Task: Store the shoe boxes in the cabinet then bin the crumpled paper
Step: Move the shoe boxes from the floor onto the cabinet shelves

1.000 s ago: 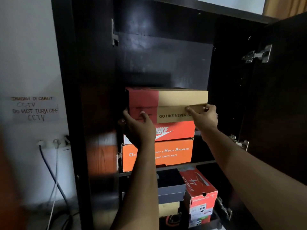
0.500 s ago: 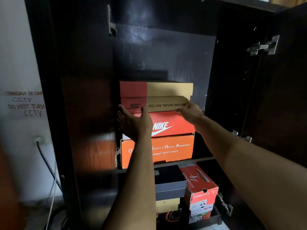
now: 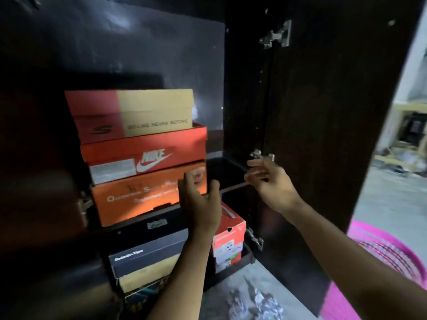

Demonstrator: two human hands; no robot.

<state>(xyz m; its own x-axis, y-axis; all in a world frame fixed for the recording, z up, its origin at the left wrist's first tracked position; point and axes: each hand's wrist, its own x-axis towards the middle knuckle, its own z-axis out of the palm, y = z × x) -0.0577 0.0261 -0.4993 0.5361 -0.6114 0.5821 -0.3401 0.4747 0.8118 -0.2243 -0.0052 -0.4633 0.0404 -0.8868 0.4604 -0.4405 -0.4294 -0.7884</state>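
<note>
- head view: both hands are empty, the left hand (image 3: pixel 201 199) loose-fingered in front of the orange box (image 3: pixel 143 197), the right hand (image 3: pixel 270 181) half curled just right of that box.
- three shoe boxes sit stacked above the shelf; the top box (image 3: pixel 134 114) looks settled.
- crumpled paper (image 3: pixel 251 301) lies on the floor below the orange box; a pink basket (image 3: pixel 388 252) stands to its right.
- gather every scrap in one grasp, probably, then drop it in the basket.

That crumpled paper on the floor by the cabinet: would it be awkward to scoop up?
Probably not. The crumpled paper looks loosely wadded, so it should be light and squash under the fingers. It seems to lie in several clumps, so bits might drop or scatter.
</note>
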